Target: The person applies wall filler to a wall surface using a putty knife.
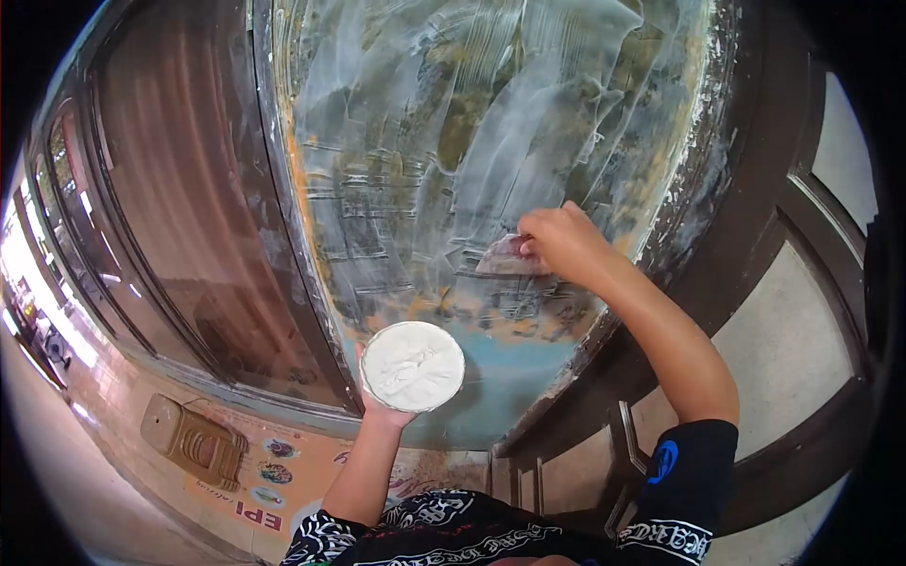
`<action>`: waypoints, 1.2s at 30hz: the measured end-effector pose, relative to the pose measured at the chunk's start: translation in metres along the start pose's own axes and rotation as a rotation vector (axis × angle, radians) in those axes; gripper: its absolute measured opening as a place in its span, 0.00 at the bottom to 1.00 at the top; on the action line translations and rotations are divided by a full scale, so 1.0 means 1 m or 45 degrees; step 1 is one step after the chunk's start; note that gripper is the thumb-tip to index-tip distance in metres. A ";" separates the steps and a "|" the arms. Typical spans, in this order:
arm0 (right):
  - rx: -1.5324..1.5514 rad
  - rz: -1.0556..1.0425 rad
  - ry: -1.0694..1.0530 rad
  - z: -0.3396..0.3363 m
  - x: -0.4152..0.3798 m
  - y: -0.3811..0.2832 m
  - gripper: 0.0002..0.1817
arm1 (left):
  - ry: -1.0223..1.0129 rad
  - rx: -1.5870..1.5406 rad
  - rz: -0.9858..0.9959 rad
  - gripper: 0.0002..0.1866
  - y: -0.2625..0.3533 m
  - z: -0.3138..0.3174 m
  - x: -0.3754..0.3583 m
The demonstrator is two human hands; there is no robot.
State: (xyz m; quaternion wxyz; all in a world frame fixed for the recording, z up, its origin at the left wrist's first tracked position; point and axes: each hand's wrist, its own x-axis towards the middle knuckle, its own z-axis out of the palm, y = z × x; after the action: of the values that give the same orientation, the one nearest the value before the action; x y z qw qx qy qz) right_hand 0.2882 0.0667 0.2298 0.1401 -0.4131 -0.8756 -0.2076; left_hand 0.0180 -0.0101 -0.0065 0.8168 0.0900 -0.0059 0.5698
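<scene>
My left hand grips a round tub of white putty from below and the side, its fingers mostly hidden behind it. The putty's surface is uneven and comes near the rim. Pinched in my right hand is a flat putty scraper, its edge at the lower part of the wall panel. Whitish smears and streaks cover the panel over dark, orange and bluish patches. Below the scraper a plain blue-green strip shows.
A dark wood frame with glass panes stands left of the panel. Dark framing with pale panels is on the right. On the floor at lower left, a brown plastic stool lies on a printed banner.
</scene>
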 end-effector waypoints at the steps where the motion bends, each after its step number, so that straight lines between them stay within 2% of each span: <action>1: -0.006 0.022 0.028 -0.010 0.001 0.006 0.08 | -0.050 -0.014 -0.012 0.46 0.000 -0.002 0.000; 3: -0.055 0.148 0.408 -0.052 0.014 0.039 0.03 | -0.059 -0.003 -0.015 0.46 0.001 0.001 -0.001; 6: 0.207 0.500 0.797 -0.151 0.012 0.092 0.08 | 0.015 -0.007 0.007 0.47 0.002 0.004 -0.005; 8: 0.062 0.509 0.916 -0.187 -0.005 0.120 0.10 | -0.042 0.009 0.028 0.48 0.006 0.001 -0.007; 9: 0.062 0.505 0.915 -0.183 -0.005 0.113 0.10 | 0.016 -0.051 0.026 0.47 0.008 -0.002 -0.008; 11: 0.472 0.415 0.759 -0.159 -0.008 0.074 0.09 | 0.015 -0.072 0.030 0.46 0.011 -0.006 -0.007; 12: 0.576 0.351 0.544 -0.137 -0.005 0.045 0.10 | 0.019 -0.087 0.026 0.46 0.010 -0.007 -0.009; 13: 0.374 0.141 0.492 -0.095 -0.002 0.031 0.11 | 0.058 -0.130 0.032 0.47 0.010 -0.004 -0.008; 14: 0.286 0.118 0.278 -0.061 -0.002 0.012 0.12 | 0.057 -0.129 0.026 0.47 0.009 -0.004 -0.006; 15: 0.358 0.103 0.051 -0.031 -0.002 -0.005 0.09 | 0.082 -0.099 0.033 0.47 0.007 -0.005 -0.005; 16: 0.216 0.146 -0.114 -0.004 0.001 -0.017 0.10 | 0.104 -0.067 0.041 0.48 0.006 -0.005 -0.004; 17: 0.090 0.025 -0.053 0.025 0.002 -0.013 0.10 | 0.099 -0.061 0.037 0.48 0.005 -0.003 -0.005; 18: 0.087 0.031 -0.043 0.017 0.005 -0.008 0.10 | 0.029 -0.032 0.017 0.48 0.003 0.001 -0.005; 20: 0.127 0.177 0.191 -0.022 0.025 0.012 0.08 | -0.051 -0.001 -0.005 0.48 0.002 0.006 -0.004; 21: -0.012 0.360 0.256 -0.070 0.030 0.011 0.06 | -0.032 -0.002 0.001 0.48 0.003 0.006 -0.005; 22: -0.117 0.253 0.582 -0.092 0.034 0.042 0.07 | -0.011 -0.003 0.008 0.48 0.003 0.005 -0.006; 23: 0.293 0.445 0.695 -0.115 0.040 0.084 0.11 | -0.034 -0.043 0.001 0.48 0.005 0.004 -0.006; 24: 0.203 0.551 0.840 -0.158 0.031 0.084 0.11 | -0.037 -0.044 0.003 0.48 0.007 0.002 -0.006; 26: 0.112 0.606 0.996 -0.200 0.010 0.112 0.13 | 0.017 -0.080 0.041 0.46 0.012 -0.002 -0.009; 27: 0.111 0.604 0.995 -0.197 0.008 0.108 0.13 | 0.031 -0.053 0.088 0.45 0.015 -0.007 -0.010; 29: 0.374 0.465 0.934 -0.186 -0.004 0.087 0.13 | 0.022 -0.098 0.122 0.46 0.021 -0.012 -0.010; 30: 0.469 0.423 0.709 -0.162 -0.004 0.075 0.12 | 0.017 -0.135 0.152 0.47 0.021 -0.014 -0.012; 31: 0.415 0.366 0.554 -0.134 -0.004 0.038 0.11 | 0.041 0.057 0.173 0.47 0.021 -0.013 -0.012; 32: 0.296 0.186 0.414 -0.091 -0.005 0.027 0.11 | 0.048 0.054 0.171 0.47 0.021 -0.009 -0.012; 33: 0.240 0.288 0.131 -0.058 -0.007 0.000 0.11 | -0.037 0.077 0.145 0.47 0.021 -0.004 -0.012; 34: 0.096 0.091 0.118 -0.018 -0.016 -0.012 0.08 | -0.123 0.100 0.121 0.47 0.019 -0.001 -0.013; 35: 0.027 0.005 0.038 0.025 -0.022 -0.013 0.06 | 0.046 0.014 0.157 0.47 0.021 -0.015 -0.008; 36: -0.041 -0.082 -0.039 0.043 -0.022 -0.018 0.05 | 0.049 0.017 0.158 0.47 0.021 -0.015 -0.009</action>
State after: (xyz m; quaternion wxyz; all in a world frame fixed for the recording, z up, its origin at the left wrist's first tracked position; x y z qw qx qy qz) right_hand 0.2848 0.0622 0.1785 0.1131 -0.3901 -0.8870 -0.2198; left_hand -0.0060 -0.0095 -0.0194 0.7793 0.0840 0.0078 0.6210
